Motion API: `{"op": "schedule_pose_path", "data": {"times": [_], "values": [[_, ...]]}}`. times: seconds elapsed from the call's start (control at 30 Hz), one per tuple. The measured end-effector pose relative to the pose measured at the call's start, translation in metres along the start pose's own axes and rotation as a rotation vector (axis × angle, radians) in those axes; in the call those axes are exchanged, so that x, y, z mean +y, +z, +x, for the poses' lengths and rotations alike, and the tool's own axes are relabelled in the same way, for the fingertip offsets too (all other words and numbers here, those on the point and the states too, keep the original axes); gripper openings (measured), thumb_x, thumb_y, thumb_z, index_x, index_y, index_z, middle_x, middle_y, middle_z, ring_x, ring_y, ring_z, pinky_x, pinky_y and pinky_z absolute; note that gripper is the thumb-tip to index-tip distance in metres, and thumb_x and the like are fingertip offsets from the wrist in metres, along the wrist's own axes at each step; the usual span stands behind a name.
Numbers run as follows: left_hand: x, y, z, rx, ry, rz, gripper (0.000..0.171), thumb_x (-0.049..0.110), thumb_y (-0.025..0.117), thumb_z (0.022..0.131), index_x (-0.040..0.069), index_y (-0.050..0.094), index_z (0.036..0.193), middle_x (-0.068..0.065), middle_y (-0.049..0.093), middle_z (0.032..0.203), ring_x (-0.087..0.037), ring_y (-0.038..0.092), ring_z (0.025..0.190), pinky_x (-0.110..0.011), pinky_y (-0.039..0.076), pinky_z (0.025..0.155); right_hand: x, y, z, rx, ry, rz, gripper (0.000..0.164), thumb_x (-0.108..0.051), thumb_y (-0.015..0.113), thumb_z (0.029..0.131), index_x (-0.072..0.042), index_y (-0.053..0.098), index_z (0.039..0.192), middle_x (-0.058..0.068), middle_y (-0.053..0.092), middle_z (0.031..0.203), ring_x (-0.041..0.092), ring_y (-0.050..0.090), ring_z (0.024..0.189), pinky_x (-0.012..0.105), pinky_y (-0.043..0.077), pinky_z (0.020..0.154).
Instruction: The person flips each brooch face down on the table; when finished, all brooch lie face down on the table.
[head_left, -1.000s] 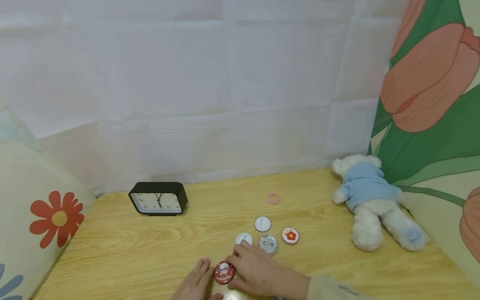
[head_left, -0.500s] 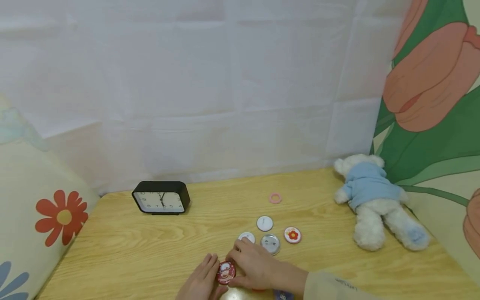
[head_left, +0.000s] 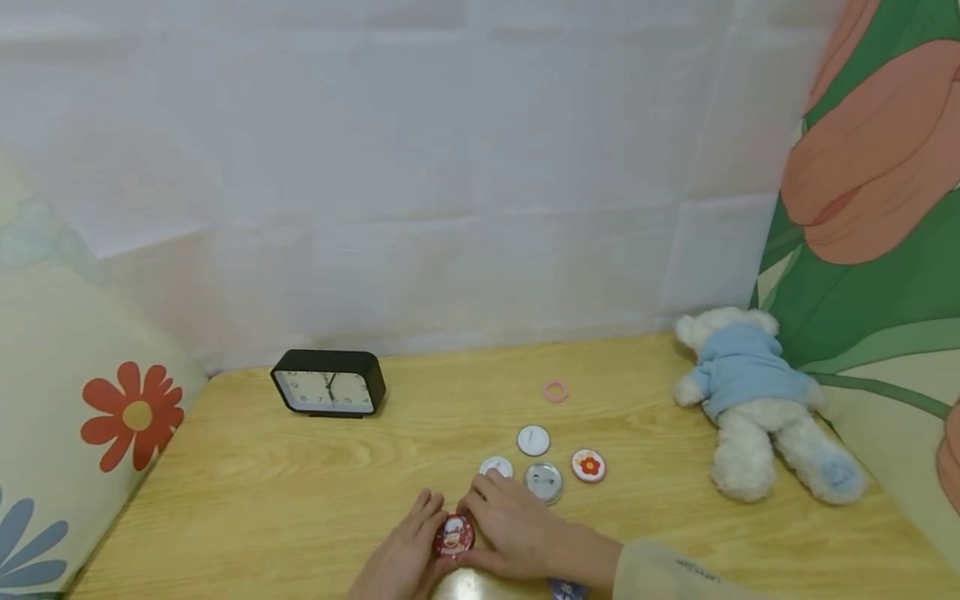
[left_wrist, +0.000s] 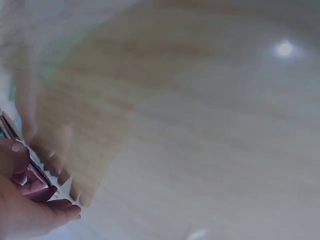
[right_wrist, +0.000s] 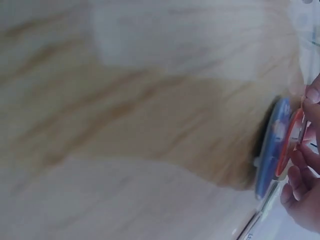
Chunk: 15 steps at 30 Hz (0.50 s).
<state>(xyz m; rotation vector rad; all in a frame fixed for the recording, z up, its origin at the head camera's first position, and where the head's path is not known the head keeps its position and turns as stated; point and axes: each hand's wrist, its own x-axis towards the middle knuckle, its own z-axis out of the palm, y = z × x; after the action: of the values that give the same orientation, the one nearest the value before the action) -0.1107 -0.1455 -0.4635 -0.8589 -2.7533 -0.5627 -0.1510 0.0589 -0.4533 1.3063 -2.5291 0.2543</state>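
Part of a blue badge (head_left: 567,589) showed nearest, beside your right sleeve (head_left: 667,573). Left of it, your left hand (head_left: 401,550) and right hand (head_left: 517,527) gripped the red badge (head_left: 454,536) by its edges, between them. Beyond lay a silver badge (head_left: 543,482), a white badge (head_left: 496,467) (partly hidden by your right hand), a flower badge (head_left: 588,466) to the right and, farther, another white badge (head_left: 533,440). A bear (head_left: 752,379) lay far right, a clock (head_left: 328,383) far left, a pink ring (head_left: 556,383) between.

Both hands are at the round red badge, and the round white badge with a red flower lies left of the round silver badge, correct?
Not quite: in the head view, the white flower badge lies right of the silver badge. The left hand and right hand are at the red badge, as stated.
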Motion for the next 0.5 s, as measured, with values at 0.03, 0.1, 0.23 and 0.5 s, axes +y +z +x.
{"op": "schedule_pose_path", "data": {"times": [0.03, 0.1, 0.23, 0.5], "values": [[0.0, -0.001, 0.001, 0.017, 0.011, -0.004, 0.052, 0.028, 0.077, 0.081, -0.01, 0.062, 0.113, -0.027, 0.057, 0.127, -0.045, 0.05, 0.122, -0.053, 0.047, 0.096, 0.0, 0.0, 0.0, 0.006, 0.009, 0.001, 0.049, -0.058, 0.064, 0.086, -0.015, 0.065, 0.109, -0.006, 0.054, 0.099, 0.007, 0.045, 0.089, 0.016, 0.042, 0.076], [0.0, -0.005, 0.004, 0.054, 0.033, -0.005, 0.049, 0.025, 0.078, 0.08, -0.009, 0.062, 0.112, -0.027, 0.058, 0.125, -0.045, 0.051, 0.121, -0.053, 0.048, 0.095, 0.001, -0.001, 0.0, 0.016, 0.026, 0.01, 0.049, -0.057, 0.064, 0.087, -0.015, 0.064, 0.111, -0.006, 0.056, 0.101, 0.008, 0.047, 0.09, 0.017, 0.043, 0.078], [0.003, -0.014, 0.01, 0.089, 0.014, -0.039, 0.049, 0.02, 0.077, 0.081, -0.011, 0.06, 0.115, -0.032, 0.055, 0.126, -0.048, 0.05, 0.121, -0.055, 0.046, 0.096, 0.002, -0.007, 0.002, 0.033, 0.065, 0.049, 0.049, -0.053, 0.064, 0.088, -0.013, 0.063, 0.117, -0.005, 0.062, 0.106, 0.008, 0.05, 0.094, 0.02, 0.046, 0.083], [0.012, -0.043, 0.028, 0.115, -0.015, -0.075, 0.043, 0.006, 0.076, 0.082, -0.007, 0.058, 0.119, -0.032, 0.058, 0.122, -0.051, 0.054, 0.115, -0.059, 0.049, 0.09, 0.01, -0.028, 0.01, 0.163, 0.07, 0.171, 0.049, -0.039, 0.073, 0.086, -0.008, 0.062, 0.123, -0.003, 0.065, 0.108, 0.009, 0.054, 0.098, 0.018, 0.047, 0.087]]}}
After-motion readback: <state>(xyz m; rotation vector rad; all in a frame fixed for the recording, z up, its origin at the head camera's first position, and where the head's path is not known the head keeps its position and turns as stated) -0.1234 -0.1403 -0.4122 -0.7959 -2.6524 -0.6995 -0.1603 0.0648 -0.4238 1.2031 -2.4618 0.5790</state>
